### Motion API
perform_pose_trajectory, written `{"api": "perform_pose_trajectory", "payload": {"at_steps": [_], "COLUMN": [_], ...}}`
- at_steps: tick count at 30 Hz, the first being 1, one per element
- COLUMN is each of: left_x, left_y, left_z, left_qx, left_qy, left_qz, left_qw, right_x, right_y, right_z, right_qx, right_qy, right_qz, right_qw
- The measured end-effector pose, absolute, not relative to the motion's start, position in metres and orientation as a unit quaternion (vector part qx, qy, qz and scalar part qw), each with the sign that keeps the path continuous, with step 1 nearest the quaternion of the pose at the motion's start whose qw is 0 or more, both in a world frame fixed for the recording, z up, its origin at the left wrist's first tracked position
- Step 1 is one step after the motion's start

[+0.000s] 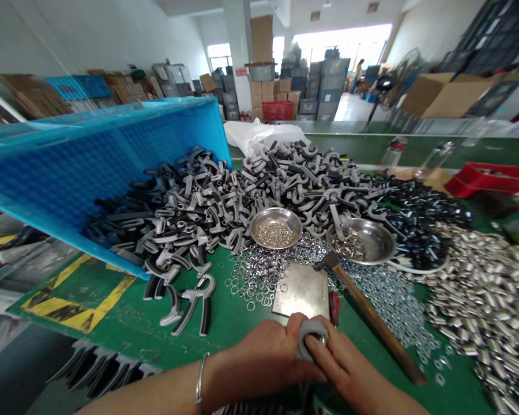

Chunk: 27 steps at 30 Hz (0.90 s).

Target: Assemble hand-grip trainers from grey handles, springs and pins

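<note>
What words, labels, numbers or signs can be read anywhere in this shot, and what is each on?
No text is legible.
Small red sign on the white pillar: too small and blurred to read.
Red label on the clear bottle: too blurred to read.

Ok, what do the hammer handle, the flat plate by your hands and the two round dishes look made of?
The hammer handle looks like varnished wood, going by its glossy brown surface. The flat plate seems to be bare steel, dull grey and scuffed. The left dish and right dish look like polished stainless steel, given their bright shine.
</note>
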<state>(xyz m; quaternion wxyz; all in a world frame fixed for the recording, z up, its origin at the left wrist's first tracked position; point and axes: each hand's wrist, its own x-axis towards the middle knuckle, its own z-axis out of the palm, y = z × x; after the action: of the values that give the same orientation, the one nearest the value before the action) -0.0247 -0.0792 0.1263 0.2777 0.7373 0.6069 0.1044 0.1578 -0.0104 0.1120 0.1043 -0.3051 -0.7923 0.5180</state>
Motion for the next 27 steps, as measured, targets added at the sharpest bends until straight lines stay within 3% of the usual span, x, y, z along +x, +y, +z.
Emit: {"api": "perform_pose_trajectory", "payload": {"at_steps": [5,8,12,14,19,27], "left_x": [-0.035,-0.036,-0.041,-0.036,0.013,0.042], "left_y": [-0.013,0.016,0.056,0.084,0.165,0.224], "left_z": [0.085,0.059,0.054,0.071,0.117,0.075], "left_qx": [0.7,0.669,0.681,0.715,0.817,0.806], "left_qy": [0.637,0.702,0.71,0.684,0.573,0.587], "left_qz": [0.083,0.029,-0.075,-0.089,0.029,-0.006], "left_qw": [0.314,0.242,0.16,0.113,0.064,0.075], "right_x": [0.146,0.151,0.172,0.179,0.172,0.176], "right_y": [0.066,0.123,0.184,0.203,0.224,0.224], "right_z": [0.097,0.103,0.108,0.103,0.088,0.078], "right_qx": [-0.34,-0.397,-0.476,-0.5,-0.529,-0.552], "right_qy": [-0.888,-0.893,-0.872,-0.862,-0.846,-0.828], "right_qz": [0.303,0.193,0.102,0.081,0.071,0.091], "right_qw": [0.066,0.092,0.054,0.025,-0.01,0.031]}}
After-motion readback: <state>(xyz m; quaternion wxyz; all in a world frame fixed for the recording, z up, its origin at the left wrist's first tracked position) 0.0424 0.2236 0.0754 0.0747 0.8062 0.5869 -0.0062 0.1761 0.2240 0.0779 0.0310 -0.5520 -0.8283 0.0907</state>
